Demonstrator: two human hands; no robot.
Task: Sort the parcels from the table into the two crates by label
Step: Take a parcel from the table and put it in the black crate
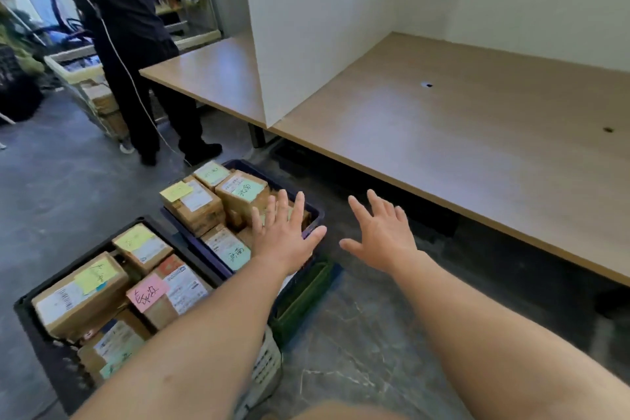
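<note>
Though empty, left hand (284, 237) over parcels (240, 193)

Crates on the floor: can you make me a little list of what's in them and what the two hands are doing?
blue crate: on the floor, packed with parcels with green and yellow notes
black crate: beside it, parcels with yellow and pink notes
left hand: open, fingers spread, over the blue crate
right hand: open, holds nothing, over the floor
table: wooden top, white divider standing on it
</note>
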